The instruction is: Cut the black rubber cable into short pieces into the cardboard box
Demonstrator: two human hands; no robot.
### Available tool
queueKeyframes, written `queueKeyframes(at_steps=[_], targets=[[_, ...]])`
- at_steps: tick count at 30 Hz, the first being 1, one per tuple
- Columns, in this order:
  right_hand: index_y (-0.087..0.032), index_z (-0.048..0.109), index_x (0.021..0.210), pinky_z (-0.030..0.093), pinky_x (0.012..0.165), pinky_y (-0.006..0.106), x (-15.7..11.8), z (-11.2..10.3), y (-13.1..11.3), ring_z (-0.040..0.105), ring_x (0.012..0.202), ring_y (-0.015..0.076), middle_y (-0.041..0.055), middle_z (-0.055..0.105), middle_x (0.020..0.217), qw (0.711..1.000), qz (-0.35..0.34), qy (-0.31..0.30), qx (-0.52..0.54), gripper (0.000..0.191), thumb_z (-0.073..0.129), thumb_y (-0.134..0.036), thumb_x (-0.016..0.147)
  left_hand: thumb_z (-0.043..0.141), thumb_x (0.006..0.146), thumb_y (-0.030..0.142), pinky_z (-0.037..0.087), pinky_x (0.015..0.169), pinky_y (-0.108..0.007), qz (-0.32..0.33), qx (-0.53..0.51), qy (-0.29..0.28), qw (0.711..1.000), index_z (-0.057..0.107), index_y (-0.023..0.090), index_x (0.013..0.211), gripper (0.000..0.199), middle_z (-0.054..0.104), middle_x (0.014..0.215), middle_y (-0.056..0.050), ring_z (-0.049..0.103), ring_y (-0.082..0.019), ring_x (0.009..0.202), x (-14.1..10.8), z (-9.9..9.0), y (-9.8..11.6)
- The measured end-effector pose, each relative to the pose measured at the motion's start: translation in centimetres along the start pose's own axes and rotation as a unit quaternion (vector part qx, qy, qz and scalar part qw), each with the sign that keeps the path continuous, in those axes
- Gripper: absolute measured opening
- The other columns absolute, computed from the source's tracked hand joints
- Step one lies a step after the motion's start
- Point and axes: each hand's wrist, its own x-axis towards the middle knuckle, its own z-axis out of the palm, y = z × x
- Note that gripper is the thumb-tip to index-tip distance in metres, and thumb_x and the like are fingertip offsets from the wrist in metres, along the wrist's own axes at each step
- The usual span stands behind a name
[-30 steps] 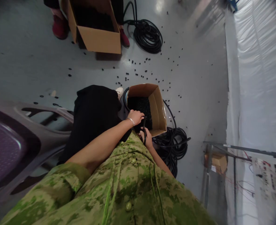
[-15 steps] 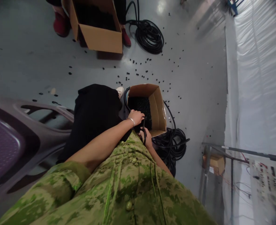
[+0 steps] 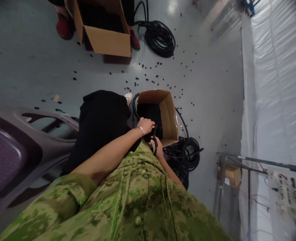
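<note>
Black hose (image 3: pixel 155 146) gripped in the right hand (image 3: pixel 159 149) — left hand (image 3: pixel 145 126) bent at its tip, pinch unclear — both by the open cardboard box (image 3: pixel 170 115).

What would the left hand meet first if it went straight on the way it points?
Past the black tubing at its fingertips, the left hand would probably meet the right inner wall of the brown cardboard box; depth is unclear.

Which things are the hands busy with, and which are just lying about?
Busy with:
- black tube, in the right hand, left hand at its top
- near box of black bits, by both hands

Seem just lying about:
- bits on the floor
- far coil
- purple chair
- small box
</note>
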Motion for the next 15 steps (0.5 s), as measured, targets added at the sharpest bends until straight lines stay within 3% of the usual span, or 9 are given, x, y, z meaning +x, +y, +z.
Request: queueKeyframes(at_steps=[15], targets=[[-0.018,0.059,0.114,0.046,0.064,0.028,0.09,-0.07,0.73,0.054,0.062,0.0153,-0.0026,0.059,0.068,0.998,-0.046,0.001,-0.046,0.035,0.056,-0.045,0.091,0.052,0.096,0.034,0.035,0.093,-0.042,-0.001,0.006,-0.006,1.000,0.077,0.030,0.114,0.031,0.075,0.114,-0.010,0.066,-0.027,0.108,-0.03,-0.12,0.15]])
